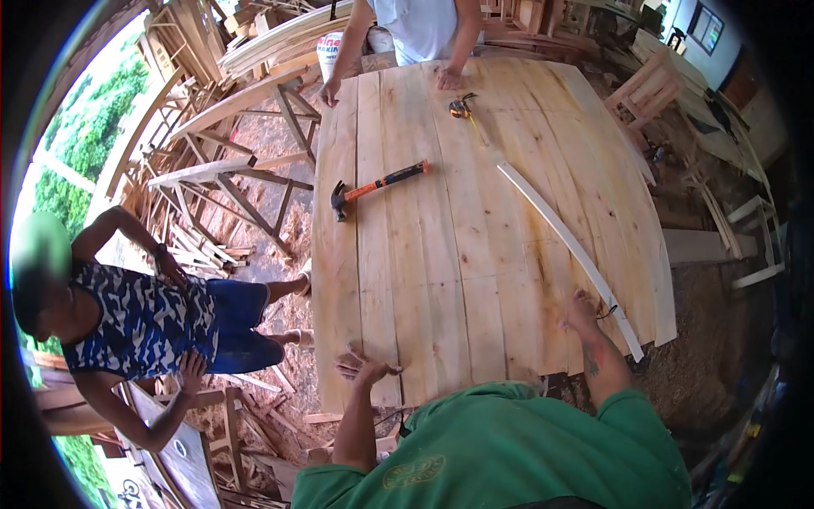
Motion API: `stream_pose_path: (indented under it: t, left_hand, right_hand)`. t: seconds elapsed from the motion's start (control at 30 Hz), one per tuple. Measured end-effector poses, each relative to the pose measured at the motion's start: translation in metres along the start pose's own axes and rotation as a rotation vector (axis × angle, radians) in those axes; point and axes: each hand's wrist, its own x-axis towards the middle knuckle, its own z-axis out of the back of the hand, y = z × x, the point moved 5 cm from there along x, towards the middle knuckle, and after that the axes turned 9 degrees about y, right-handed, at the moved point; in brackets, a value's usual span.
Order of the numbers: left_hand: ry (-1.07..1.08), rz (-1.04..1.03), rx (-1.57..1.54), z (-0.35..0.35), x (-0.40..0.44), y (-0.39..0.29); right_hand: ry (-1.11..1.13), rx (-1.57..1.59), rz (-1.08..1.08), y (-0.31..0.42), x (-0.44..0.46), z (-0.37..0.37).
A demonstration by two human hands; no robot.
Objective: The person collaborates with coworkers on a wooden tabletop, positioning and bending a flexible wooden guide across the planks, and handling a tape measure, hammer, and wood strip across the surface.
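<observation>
Open-sided workshop, wood scraps strewn over the ground, greenery beyond its left side. Timber frames (254, 199) stand just left of the planked panel (407, 280), which fills the middle of my view, boards running away from the wearer.

From my remote post I log the left hand (365, 368) at the panel's near left part, fingers spread apart; I can't tell how firmly it bears on the wood. Right hand (580, 312) lies over the near right part, fingers bent; whether they are pinched together I can't make out. Just beside it, a pale wood strip (570, 240) slants across the panel, its near end past that hand.

Hammer (383, 182) lies toward the far left, head leftward. Tape measure (459, 108) sits near the far edge, a length of yellow blade out. Across the panel, a standing person (421, 30) has one hand on the boards. At left, a person in a patterned tank top (144, 314) stands, hands at the waist.
</observation>
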Motion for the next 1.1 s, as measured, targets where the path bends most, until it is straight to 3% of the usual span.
stream_pose_path:
  t: [0.23, 0.43, 0.5, 0.6, 0.7, 0.77, 0.87, 1.1]
  left_hand:
    - [-0.029, 0.079, 0.055, 0.006, -0.019, -0.009]
    - [0.036, -0.02, -0.038, -0.009, 0.02, 0.008]
    - [0.139, -0.142, -0.168, -0.029, 0.063, 0.03]
    - [0.562, -0.419, -0.656, -0.076, 0.144, 0.064]
    - [0.574, -0.311, -0.564, -0.056, 0.092, 0.038]
    - [0.142, -0.075, -0.174, -0.018, 0.021, 0.009]
    - [-0.118, 0.116, -0.032, 0.018, -0.058, -0.032]
    - [-0.122, 0.078, -0.063, 0.007, -0.026, -0.008]
  right_hand:
    - [0.051, 0.012, -0.005, 0.001, 0.0, 0.001]
    - [0.088, 0.119, -0.086, 0.002, -0.009, 0.01]
    - [0.073, 0.145, -0.067, -0.003, -0.003, 0.001]
    - [0.061, 0.167, -0.036, -0.001, -0.004, 0.005]
    - [0.048, 0.172, -0.041, 0.0, -0.006, 0.004]
    - [0.034, 0.177, -0.053, -0.004, -0.005, 0.0]
    - [0.052, 0.141, -0.061, 0.0, -0.006, 0.005]
    - [-0.044, 0.033, -0.058, 0.001, -0.01, 0.006]
